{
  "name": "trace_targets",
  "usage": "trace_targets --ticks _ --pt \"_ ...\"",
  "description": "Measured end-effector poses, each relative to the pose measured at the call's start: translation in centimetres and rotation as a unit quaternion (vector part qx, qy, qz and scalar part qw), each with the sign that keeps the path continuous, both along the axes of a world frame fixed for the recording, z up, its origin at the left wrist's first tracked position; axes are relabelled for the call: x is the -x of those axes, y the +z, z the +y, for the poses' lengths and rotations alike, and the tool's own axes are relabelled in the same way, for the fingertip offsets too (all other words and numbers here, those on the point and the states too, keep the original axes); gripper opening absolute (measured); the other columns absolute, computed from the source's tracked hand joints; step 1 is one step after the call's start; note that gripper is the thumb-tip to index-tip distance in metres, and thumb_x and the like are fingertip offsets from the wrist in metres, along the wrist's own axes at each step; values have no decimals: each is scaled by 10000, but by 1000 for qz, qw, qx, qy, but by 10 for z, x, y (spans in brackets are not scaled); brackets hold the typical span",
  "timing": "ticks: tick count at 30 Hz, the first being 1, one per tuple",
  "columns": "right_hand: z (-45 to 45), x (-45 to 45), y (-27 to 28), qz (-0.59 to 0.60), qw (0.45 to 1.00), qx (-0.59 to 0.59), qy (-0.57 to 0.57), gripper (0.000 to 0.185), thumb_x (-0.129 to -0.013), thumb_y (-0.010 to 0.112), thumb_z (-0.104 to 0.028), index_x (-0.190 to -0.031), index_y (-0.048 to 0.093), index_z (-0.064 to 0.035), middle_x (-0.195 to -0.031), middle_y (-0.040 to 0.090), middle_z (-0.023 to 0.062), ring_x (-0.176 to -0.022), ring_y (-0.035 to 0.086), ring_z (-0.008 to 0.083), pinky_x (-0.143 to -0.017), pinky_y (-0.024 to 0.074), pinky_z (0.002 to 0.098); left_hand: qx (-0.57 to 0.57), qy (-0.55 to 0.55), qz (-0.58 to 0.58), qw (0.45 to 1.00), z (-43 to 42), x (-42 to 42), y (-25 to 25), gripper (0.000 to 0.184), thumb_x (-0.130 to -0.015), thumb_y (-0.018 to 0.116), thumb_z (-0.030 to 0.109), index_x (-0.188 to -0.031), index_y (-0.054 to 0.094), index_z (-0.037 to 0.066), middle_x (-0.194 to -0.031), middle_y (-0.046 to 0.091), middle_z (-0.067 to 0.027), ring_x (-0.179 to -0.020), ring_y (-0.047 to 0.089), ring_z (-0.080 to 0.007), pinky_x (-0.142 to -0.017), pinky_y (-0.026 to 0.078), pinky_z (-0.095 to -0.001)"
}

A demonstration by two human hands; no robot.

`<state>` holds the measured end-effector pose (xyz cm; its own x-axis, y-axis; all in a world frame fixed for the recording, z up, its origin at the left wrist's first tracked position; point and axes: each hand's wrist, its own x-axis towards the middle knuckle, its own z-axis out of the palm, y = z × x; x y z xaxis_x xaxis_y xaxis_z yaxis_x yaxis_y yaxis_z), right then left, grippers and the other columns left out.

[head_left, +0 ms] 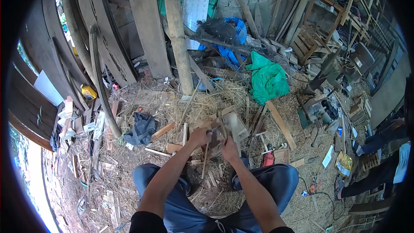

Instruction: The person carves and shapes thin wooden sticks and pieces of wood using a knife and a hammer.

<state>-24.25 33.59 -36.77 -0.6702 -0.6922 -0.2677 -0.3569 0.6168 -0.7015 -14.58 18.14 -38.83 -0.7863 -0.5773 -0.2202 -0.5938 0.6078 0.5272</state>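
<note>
I sit low, knees apart, with both hands in front of me over the straw-covered ground. My left hand [199, 137] is closed at the left, and a small dark part shows at its fingers; what it grips is too small to make out. My right hand [230, 148] is wrapped round the lower end of a narrow wooden piece [223, 126], which stands nearly upright. Just beyond my right hand is a pale, box-like wooden block [235, 124]. Below my left hand a thin stick [205, 160] slants down toward the ground.
A red power tool [268, 158] lies by my right knee. A long plank [280, 125], a black plastic bag [142, 128] and a green sheet [268, 79] surround the work spot. A bamboo post [180, 43] rises ahead. Other people's legs [366, 183] show at the right.
</note>
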Motion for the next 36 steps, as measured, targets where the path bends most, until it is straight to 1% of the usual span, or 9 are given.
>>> trace_targets --ticks 6,8,18,24,26,27,30,34,36 --pt "1 4 -15 57 998 29 29 305 -937 500 -284 -993 529 14 -822 620 274 -812 583 480 -709 438 544 -43 62 24 997 13 -12 -39 396 -776 668 340 -1057 610 67 -945 646 -226 -937 621 -383 -829 498 -461" --pt "5 -1 -5 135 991 -13 -13 289 -926 513 -286 -1008 514 -9 -912 632 253 -828 610 456 -705 482 522 30 112 28 993 19 -6 -43 362 -765 706 286 -1031 634 52 -911 653 -214 -934 629 -356 -816 502 -439" --pt "22 7 -23 199 975 35 -95 304 -900 559 -287 -1054 478 -37 -918 615 209 -785 619 419 -680 485 514 -19 141 -46 989 7 -4 -2 386 -765 640 329 -1017 625 38 -964 641 -236 -894 643 -379 -773 525 -473" --pt "29 0 -21 195 974 18 -111 301 -890 561 -244 -1066 456 -23 -927 588 212 -835 603 418 -705 475 517 10 203 34 979 -19 -9 27 349 -742 639 314 -994 646 73 -929 664 -209 -882 652 -354 -775 517 -429" --pt "42 0 -42 204 976 61 -48 321 -880 561 -175 -1093 415 17 -923 544 235 -804 563 438 -692 444 534 -81 220 130 963 -18 -11 53 328 -734 654 309 -971 639 82 -821 658 -186 -812 659 -320 -741 505 -412" --pt "43 0 -57 241 967 69 -40 375 -845 599 -151 -1098 385 24 -928 518 219 -796 538 431 -676 441 527 -98 210 182 956 -14 -14 72 268 -770 664 255 -933 614 48 -699 606 -112 -648 610 -225 -612 477 -369" --pt "38 -5 -35 347 935 21 -69 325 -835 603 -135 -1085 444 -3 -965 514 210 -823 540 419 -665 449 495 -245 202 281 906 -11 -17 103 189 -822 663 203 -882 596 37 -638 529 -23 -519 489 -109 -476 396 -292" --pt "-5 12 24 355 927 117 -42 209 -864 561 -144 -1025 528 -14 -912 553 177 -808 560 419 -669 456 475 -340 194 366 844 -9 -26 143 143 -860 651 168 -843 588 40 -626 494 28 -468 410 -44 -411 305 -238" --pt "-38 30 63 127 970 201 49 194 -906 542 -196 -966 580 -15 -819 592 107 -747 594 310 -671 476 414 -334 188 399 833 -7 -27 163 148 -865 652 178 -828 580 54 -620 481 37 -457 387 -26 -397 279 -227"
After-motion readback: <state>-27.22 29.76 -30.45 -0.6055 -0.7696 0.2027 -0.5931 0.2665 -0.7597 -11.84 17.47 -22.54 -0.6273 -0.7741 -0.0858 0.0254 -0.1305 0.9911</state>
